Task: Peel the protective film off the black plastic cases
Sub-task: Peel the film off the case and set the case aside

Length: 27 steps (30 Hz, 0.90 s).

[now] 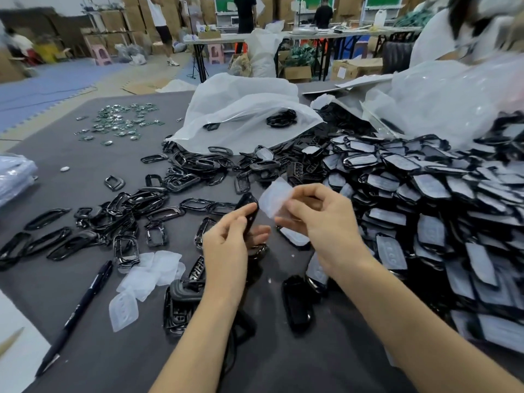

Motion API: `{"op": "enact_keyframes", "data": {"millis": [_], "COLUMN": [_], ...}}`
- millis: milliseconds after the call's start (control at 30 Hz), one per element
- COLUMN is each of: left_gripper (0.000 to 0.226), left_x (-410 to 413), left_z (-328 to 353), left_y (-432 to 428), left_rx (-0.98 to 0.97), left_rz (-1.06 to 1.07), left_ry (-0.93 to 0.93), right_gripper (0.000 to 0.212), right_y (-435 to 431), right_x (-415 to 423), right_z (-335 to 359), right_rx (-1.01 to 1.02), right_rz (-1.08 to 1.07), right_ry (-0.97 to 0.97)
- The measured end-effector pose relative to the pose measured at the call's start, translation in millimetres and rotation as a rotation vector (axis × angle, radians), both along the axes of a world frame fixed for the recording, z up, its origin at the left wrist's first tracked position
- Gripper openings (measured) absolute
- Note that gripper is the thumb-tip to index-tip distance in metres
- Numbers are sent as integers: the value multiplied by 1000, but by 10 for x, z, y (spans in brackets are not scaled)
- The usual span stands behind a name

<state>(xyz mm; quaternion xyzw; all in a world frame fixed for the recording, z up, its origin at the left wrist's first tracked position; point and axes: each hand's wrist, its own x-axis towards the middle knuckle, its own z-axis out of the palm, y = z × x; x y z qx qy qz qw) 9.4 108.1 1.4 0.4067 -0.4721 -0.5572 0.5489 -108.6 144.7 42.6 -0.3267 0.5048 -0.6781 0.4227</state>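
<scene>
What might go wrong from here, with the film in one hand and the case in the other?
The left hand holds the black case between thumb and fingers only, so it may slip. The film pinched in the right hand could fall among the covered cases rather than with the discarded films, and hide there.

One black case (249, 209) and its film (276, 197)
The glossy case is held upright, the cloudy film curling just right of it; film-covered cases (425, 199) heap farther right.
</scene>
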Motion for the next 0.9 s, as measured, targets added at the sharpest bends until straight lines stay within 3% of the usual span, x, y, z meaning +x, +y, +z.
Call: {"op": "enact_keyframes", "data": {"millis": [100, 233, 400, 467, 600, 767, 833, 900], "left_gripper": [18, 13, 15, 13, 12, 23, 33, 39], "left_x": [-22, -87, -101, -63, 37, 39, 33, 20], "left_z": [9, -25, 26, 28, -25, -37, -26, -17], "left_y": [51, 90, 75, 38, -43, -2, 10, 17], "left_rx": [-133, -231, -4, 50, -34, -297, -292, -217], "left_rz": [-32, -69, -60, -13, 78, 216, 197, 100], "left_ry": [-64, -299, -117, -129, -466, -757, -733, -589], "right_gripper": [11, 9, 18, 20, 24, 37, 36, 32], "right_y": [118, 159, 142, 135, 148, 157, 164, 168], "right_x": [-109, -150, -225, -276, -331, -326, -307, -290], "right_z": [-164, -232, -234, -228, -215, -195, -180, -162], "right_rx": [17, 8, 45, 60, 67, 107, 113, 106], "right_rz": [-77, -56, -65, -106, -115, -62, -51, -30], "right_ry": [51, 97, 224, 239, 144, 110, 77, -21]}}
